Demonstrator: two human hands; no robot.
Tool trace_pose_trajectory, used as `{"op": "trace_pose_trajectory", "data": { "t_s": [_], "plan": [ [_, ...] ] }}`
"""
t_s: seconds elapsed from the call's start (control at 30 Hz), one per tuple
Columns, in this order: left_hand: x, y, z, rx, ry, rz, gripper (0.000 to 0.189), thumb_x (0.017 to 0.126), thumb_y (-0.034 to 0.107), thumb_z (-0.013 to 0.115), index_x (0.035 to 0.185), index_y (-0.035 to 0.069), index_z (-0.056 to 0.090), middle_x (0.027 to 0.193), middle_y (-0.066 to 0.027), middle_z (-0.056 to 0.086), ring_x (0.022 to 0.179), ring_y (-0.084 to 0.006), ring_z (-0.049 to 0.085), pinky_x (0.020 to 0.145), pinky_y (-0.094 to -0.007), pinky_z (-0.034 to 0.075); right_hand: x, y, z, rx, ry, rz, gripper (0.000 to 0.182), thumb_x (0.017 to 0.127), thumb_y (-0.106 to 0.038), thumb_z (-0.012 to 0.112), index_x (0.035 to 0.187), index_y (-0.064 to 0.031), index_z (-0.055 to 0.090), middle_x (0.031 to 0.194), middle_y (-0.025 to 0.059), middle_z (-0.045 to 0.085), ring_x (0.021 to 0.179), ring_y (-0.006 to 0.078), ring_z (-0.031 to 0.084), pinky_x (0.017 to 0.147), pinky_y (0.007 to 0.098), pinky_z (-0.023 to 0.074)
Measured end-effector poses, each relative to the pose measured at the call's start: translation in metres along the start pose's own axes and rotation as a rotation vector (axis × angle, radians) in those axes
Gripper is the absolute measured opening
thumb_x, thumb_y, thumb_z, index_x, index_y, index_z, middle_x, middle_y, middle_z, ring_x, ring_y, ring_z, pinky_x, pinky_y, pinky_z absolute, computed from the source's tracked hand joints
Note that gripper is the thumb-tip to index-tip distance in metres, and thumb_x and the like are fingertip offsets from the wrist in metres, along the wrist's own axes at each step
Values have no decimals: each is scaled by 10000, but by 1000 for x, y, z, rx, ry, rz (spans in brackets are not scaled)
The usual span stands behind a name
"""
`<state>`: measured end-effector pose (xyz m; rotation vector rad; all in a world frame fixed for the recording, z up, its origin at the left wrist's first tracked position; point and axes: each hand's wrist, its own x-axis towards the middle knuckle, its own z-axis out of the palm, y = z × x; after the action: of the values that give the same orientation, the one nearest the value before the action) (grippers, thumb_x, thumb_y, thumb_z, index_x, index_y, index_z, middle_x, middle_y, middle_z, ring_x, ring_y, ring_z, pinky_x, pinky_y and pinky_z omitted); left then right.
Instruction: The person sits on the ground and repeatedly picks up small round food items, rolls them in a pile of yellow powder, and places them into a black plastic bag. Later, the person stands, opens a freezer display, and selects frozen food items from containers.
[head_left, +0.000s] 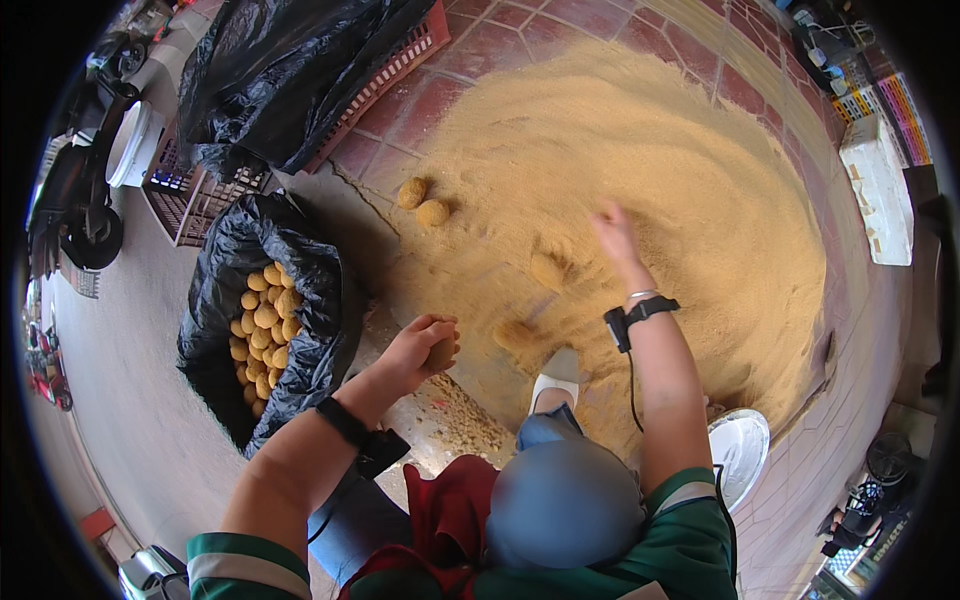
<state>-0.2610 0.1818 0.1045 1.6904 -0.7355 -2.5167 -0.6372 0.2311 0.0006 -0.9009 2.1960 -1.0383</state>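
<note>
A wide pile of yellow-brown, sawdust-like material (697, 187) covers the tiled floor. Over its middle is my right hand (616, 229), blurred, with no object visible in it. My left hand (420, 352) grips a brown, egg-shaped ball (441, 352) above the pile's near left edge. Coated balls lie in the powder: one (547, 271) just left of my right hand, another (514, 334) nearer my foot. Two more, one (412, 193) beside the other (433, 213), rest at the pile's left edge. To the left, a black plastic bag (315, 300) stands open, holding several coated balls (265, 315).
A crate (390, 75) under black plastic (270, 75) and a white bucket (135, 142) stand at upper left. Near my right forearm is a white basin (742, 450). My shoe (559, 379) is at the pile's near edge. A foam box (874, 187) stands far right.
</note>
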Motion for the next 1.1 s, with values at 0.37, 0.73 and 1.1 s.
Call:
{"op": "trace_pose_trajectory", "data": {
  "t_s": [0.37, 0.73, 1.1],
  "plan": [
    [-18, -14, 4, 16, -19, 32, 227, 876, 180, 575, 1096, 138, 539, 984, -29, 567, 911, -170, 567, 753, -349, 491, 8, 47, -112, 132, 382, 383, 536, 858, -183, 560, 1359, -130, 377, 1172, 150, 584, 964, 267, 633, 790, 377, 512],
    [-23, -5, 0, 3, -73, 55, 221, 884, 172, 561, 1099, 125, 535, 983, -28, 567, 897, -177, 571, 722, -334, 491, -185, 99, -62, 173, -647, 597, 364, 872, -233, 623, 1182, -56, 556, 990, 102, 643, 740, 165, 648, 643, 267, 538],
    [-36, 4, -12, 9, -6, 38, 231, 872, 175, 576, 1097, 137, 537, 994, -22, 562, 910, -174, 569, 748, -347, 498, -51, 85, -161, -139, 739, 19, 220, 838, -176, 558, 999, -26, 572, 705, 37, 587, 592, 159, 547, 524, 303, 468]
  ]
}}
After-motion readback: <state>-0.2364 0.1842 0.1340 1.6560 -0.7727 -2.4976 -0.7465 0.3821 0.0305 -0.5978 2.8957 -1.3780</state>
